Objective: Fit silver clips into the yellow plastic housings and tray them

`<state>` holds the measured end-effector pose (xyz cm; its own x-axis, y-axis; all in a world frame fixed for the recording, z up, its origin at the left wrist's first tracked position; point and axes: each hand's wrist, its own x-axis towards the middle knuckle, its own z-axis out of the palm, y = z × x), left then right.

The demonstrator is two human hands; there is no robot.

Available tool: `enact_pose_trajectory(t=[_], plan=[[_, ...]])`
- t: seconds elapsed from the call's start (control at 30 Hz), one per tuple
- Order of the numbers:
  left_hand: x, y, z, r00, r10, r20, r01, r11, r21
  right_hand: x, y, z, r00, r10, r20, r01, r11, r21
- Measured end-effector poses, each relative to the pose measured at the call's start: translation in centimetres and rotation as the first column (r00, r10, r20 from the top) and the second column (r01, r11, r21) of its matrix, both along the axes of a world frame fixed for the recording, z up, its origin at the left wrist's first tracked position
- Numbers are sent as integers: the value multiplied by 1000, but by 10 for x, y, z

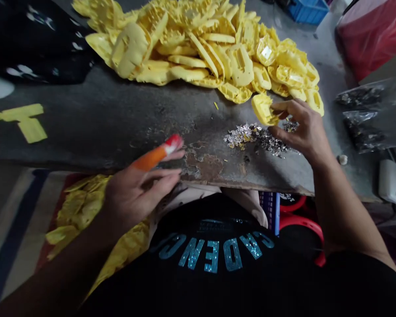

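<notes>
Pinched between the thumb and fingers of my right hand (303, 127) is a yellow plastic shell (262, 109), lifted just above the worktable. Below it lies a scatter of small silvery metal pieces (240, 134), partly hidden by that hand. My left hand (138, 185) hovers near the table's front edge with its fingers stretched out and nothing in them. One of its fingers wears an orange wrap and a red-and-white tip. A large heap of similar yellow shells (185, 61) spreads across the back of the table.
More yellow pieces (82, 202) lie low at my left. Yellow strips (26, 119) and dark patterned cloth (39, 44) are on the table's left side. At right are clear bags of dark bits (366, 127), a white device (392, 181) and a red bag (376, 35); a blue crate (308, 9) stands behind.
</notes>
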<state>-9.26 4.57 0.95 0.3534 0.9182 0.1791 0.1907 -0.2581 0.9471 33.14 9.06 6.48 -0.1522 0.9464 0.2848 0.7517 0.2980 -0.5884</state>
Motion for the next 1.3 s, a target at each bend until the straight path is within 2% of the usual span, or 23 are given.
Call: enact_pose_trajectory(t=[0.03, 0.07, 0.1, 0.13, 0.17, 0.2, 0.23, 0.27, 0.33, 0.4, 0.43, 0.47, 0.53, 0.6, 0.67, 0.73, 0.83, 1.0, 1.1, 1.2, 1.3], plan=[[24, 10, 3, 979, -125, 159, 127, 992, -2, -14, -20, 0, 991, 76, -109, -81, 996, -43], [45, 18, 4, 921, -246, 303, 256, 967, 5, -30, -40, -2, 975, 139, -175, -155, 985, -80], [61, 23, 4, 864, -315, 392, 362, 931, -50, -46, -59, -6, 940, 210, -268, -251, 959, -129], [73, 25, 4, 816, -353, 457, 459, 877, -143, -61, -77, -11, 844, 251, -474, -382, 901, -203], [82, 23, 3, 782, -356, 512, 530, 811, -246, -74, -91, -17, 748, 232, -621, -469, 847, -249], [87, 18, 1, 766, -326, 554, 572, 739, -356, -83, -102, -22, 703, 205, -681, -518, 804, -292], [90, 11, 0, 761, -272, 589, 587, 676, -446, -88, -110, -26, 672, 169, -721, -526, 794, -304], [91, 4, 0, 764, -199, 614, 581, 625, -522, -89, -115, -29, 679, 140, -721, -497, 810, -311], [88, -10, 0, 768, -43, 639, 549, 558, -622, -78, -118, -35, 771, 93, -630, -341, 896, -285], [82, -17, 3, 763, 78, 641, 512, 532, -674, -56, -117, -41, 913, 1, -408, -91, 975, -201], [78, -18, 5, 762, 116, 637, 504, 512, -696, -43, -115, -46, 961, -78, -265, 43, 990, -135], [74, -18, 7, 762, 143, 631, 499, 491, -714, -29, -114, -50, 977, -175, -126, 168, 984, -60], [67, -15, 8, 778, 146, 611, 516, 408, -754, -4, -112, -60, 934, -352, 67, 349, 936, 46], [65, -11, 7, 803, 106, 586, 535, 302, -789, 13, -111, -69, 876, -448, 177, 441, 894, 78], [67, -9, 6, 821, 93, 564, 529, 250, -811, 20, -110, -74, 851, -462, 249, 456, 886, 82], [73, -8, 5, 824, 121, 554, 519, 232, -823, 19, -110, -76, 864, -424, 272, 419, 905, 79], [82, -7, 5, 800, 145, 582, 544, 232, -806, 15, -114, -76, 900, -383, 210, 377, 924, 69], [91, -7, 6, 796, 147, 587, 528, 305, -792, 14, -119, -73, 909, -401, 116, 399, 916, 40], [96, -7, 6, 799, 152, 582, 512, 337, -790, 9, -115, -75, 917, -355, 183, 350, 935, 62], [100, -7, 5, 801, 148, 581, 516, 324, -793, 6, -112, -76, 912, -308, 271, 293, 951, 96], [102, -8, 4, 800, 152, 580, 522, 299, -799, 8, -120, -75, 903, -289, 318, 268, 957, 109]])
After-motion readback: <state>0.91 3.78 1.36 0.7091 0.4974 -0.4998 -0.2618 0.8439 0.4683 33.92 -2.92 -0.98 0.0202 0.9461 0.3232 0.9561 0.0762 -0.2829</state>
